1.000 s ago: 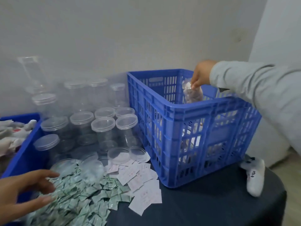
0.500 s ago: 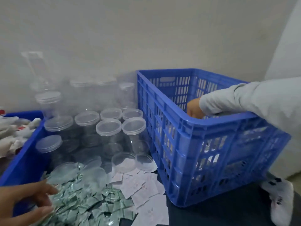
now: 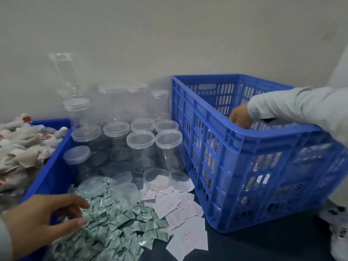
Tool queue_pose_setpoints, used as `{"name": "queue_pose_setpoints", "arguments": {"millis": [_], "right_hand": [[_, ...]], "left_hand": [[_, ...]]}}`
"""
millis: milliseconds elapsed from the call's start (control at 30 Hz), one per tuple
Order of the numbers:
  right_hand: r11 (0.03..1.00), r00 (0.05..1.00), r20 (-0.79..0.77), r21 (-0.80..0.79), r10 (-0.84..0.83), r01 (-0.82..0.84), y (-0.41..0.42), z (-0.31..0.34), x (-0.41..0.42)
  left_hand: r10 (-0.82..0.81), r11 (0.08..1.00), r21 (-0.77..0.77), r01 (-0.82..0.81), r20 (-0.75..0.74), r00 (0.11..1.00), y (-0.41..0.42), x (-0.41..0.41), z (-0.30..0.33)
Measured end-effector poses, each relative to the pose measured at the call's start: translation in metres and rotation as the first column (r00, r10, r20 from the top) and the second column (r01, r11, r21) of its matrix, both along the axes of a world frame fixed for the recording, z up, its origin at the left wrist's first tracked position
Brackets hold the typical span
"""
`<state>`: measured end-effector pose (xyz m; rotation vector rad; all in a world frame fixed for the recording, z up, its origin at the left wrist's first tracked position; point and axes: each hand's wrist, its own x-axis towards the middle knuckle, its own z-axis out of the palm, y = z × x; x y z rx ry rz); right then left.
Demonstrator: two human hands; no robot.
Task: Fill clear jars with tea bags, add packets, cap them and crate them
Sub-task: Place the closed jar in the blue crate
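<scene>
Right hand reaches inside the blue crate, grip undeterminable (fingers hidden behind the rim). Left hand, fingers spread, rests over green packets. Capped clear jars stand beside the crate.

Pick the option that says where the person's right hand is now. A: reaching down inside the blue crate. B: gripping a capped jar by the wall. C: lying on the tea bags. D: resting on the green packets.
A: the right hand dips behind the near rim of the blue crate, its fingers hidden, while the left hand hovers at the green packets.
</scene>
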<state>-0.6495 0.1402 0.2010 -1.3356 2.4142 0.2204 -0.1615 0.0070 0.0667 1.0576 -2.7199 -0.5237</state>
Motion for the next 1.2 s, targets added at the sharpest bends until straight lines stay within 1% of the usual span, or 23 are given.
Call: {"name": "queue_pose_setpoints", "arguments": {"millis": [67,100,133,167,233,300,367,467,533,600,633,667,733,800,833,900,933,967,1000,1067,1100,1133,1200], "right_hand": [[0.988,0.998,0.058,-0.15,-0.01,0.019,0.003,0.016,0.007],[0.97,0.998,0.064,-0.241,-0.011,0.027,0.006,0.024,0.009],[0.942,0.999,0.033,-0.337,0.0,0.011,0.008,0.032,0.011],[0.921,0.999,-0.037,-0.388,0.008,-0.021,0.012,0.039,0.017],[0.901,0.972,-0.234,-0.423,-0.006,-0.096,0.019,0.048,0.028],[0.863,0.95,-0.312,-0.483,-0.014,-0.146,0.025,0.053,0.043],[0.772,0.951,-0.31,-0.606,-0.008,-0.191,0.028,0.06,0.064],[0.576,0.942,-0.332,-0.76,0.054,-0.301,0.031,0.068,0.113],[0.439,0.923,-0.359,-0.812,0.142,-0.384,0.033,0.069,0.156],[0.373,0.889,-0.402,-0.807,0.22,-0.458,0.033,0.062,0.201],[0.379,0.871,-0.415,-0.786,0.262,-0.488,0.031,0.056,0.222],[0.406,0.855,-0.418,-0.755,0.306,-0.514,0.026,0.048,0.239],[0.439,0.836,-0.399,-0.718,0.376,-0.54,0.01,0.03,0.267],[0.451,0.85,-0.345,-0.734,0.399,-0.509,-0.017,0.006,0.287],[0.496,0.866,-0.311,-0.722,0.39,-0.483,-0.034,-0.008,0.295],[0.656,0.911,-0.226,-0.636,0.345,-0.406,-0.075,-0.041,0.306],[0.73,0.932,-0.149,-0.585,0.331,-0.353,-0.094,-0.057,0.313],[0.792,0.946,-0.06,-0.532,0.319,-0.3,-0.111,-0.072,0.32],[0.829,0.95,0.012,-0.492,0.313,-0.267,-0.125,-0.086,0.326],[0.869,0.957,0.099,-0.452,0.273,-0.201,-0.146,-0.111,0.335],[0.881,0.961,0.156,-0.453,0.229,-0.136,-0.154,-0.12,0.337],[0.891,0.952,0.256,-0.452,0.169,-0.037,-0.16,-0.128,0.338],[0.88,0.919,0.383,-0.462,0.089,0.107,-0.172,-0.136,0.341]], "left_hand": [[-0.025,0.998,0.062,0.025,-0.012,1.0,0.01,-0.005,0.015],[-0.035,0.995,0.091,0.035,-0.005,0.999,0.016,-0.007,0.021],[-0.055,0.994,0.097,0.055,-0.008,0.998,0.022,-0.009,0.026],[-0.072,0.993,0.09,0.072,-0.004,0.997,0.025,-0.012,0.03],[-0.074,0.994,0.08,0.074,0.003,0.997,0.027,-0.016,0.032],[-0.088,0.995,0.052,0.088,0.009,0.996,0.029,-0.016,0.033],[-0.085,0.996,0.02,0.084,0.025,0.996,0.031,-0.016,0.034],[-0.091,0.996,-0.017,0.092,0.052,0.995,0.031,-0.015,0.033],[-0.085,0.994,-0.06,0.088,0.044,0.995,0.031,-0.015,0.032],[-0.065,0.992,-0.108,0.068,0.023,0.998,0.031,-0.016,0.032],[-0.041,0.991,-0.129,0.04,-0.005,0.999,0.032,-0.015,0.033],[-0.008,0.989,-0.145,0.001,-0.047,0.999,0.032,-0.015,0.033],[0.06,0.986,-0.143,-0.083,-0.156,0.986,0.033,-0.014,0.034],[0.119,0.984,-0.1,-0.148,-0.249,0.961,0.032,-0.013,0.035],[0.142,0.983,-0.075,-0.169,-0.282,0.949,0.031,-0.014,0.036],[0.171,0.98,-0.046,-0.195,-0.308,0.936,0.031,-0.014,0.037],[0.175,0.98,-0.038,-0.197,-0.315,0.933,0.03,-0.014,0.036],[0.176,0.981,-0.025,-0.194,-0.329,0.928,0.029,-0.014,0.035],[0.173,0.982,-0.008,-0.187,-0.344,0.923,0.028,-0.014,0.034],[0.162,0.985,-0.002,-0.173,-0.334,0.929,0.027,-0.015,0.031],[0.15,0.987,-0.013,-0.162,-0.305,0.941,0.027,-0.015,0.03],[0.137,0.989,-0.017,-0.147,-0.272,0.952,0.027,-0.016,0.029],[0.108,0.994,0.0,-0.111,-0.238,0.965,0.028,-0.016,0.029]]}}
